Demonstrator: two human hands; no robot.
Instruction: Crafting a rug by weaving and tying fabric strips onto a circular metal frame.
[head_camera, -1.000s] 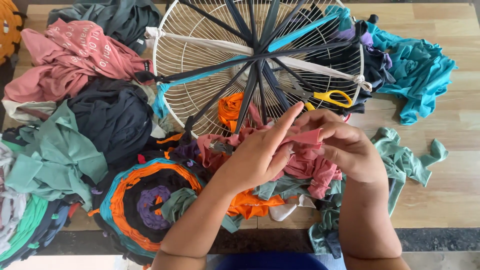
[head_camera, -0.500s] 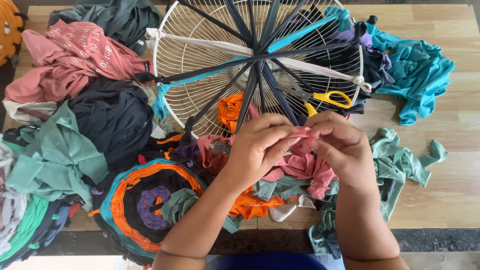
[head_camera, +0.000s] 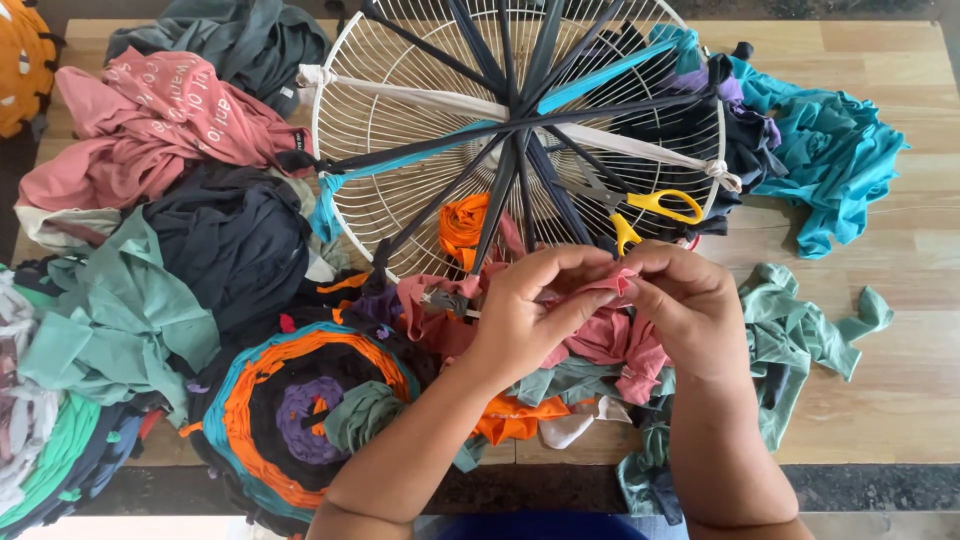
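Observation:
Both my hands meet over the table's middle, pinching one pink fabric strip (head_camera: 610, 335). My left hand (head_camera: 535, 310) grips it from the left, and my right hand (head_camera: 690, 305) holds it from the right, fingertips touching. Just beyond them stands a white wire fan guard (head_camera: 400, 200) strung with dark, teal and white cloth strips that cross at its hub. Yellow-handled scissors (head_camera: 655, 210) rest on the guard right above my right hand. An orange cloth roll (head_camera: 462, 225) lies under the guard.
A round woven rag mat (head_camera: 300, 410) lies at the lower left. Heaps of pink, black and green clothes (head_camera: 150, 220) fill the left side. Teal cloth (head_camera: 830, 160) and green scraps (head_camera: 800, 330) lie to the right on the wooden table (head_camera: 900, 380).
My left hand's fingers were stretched out over the pink strip; they have since curled shut on it, and both hands have drawn together, pinching it.

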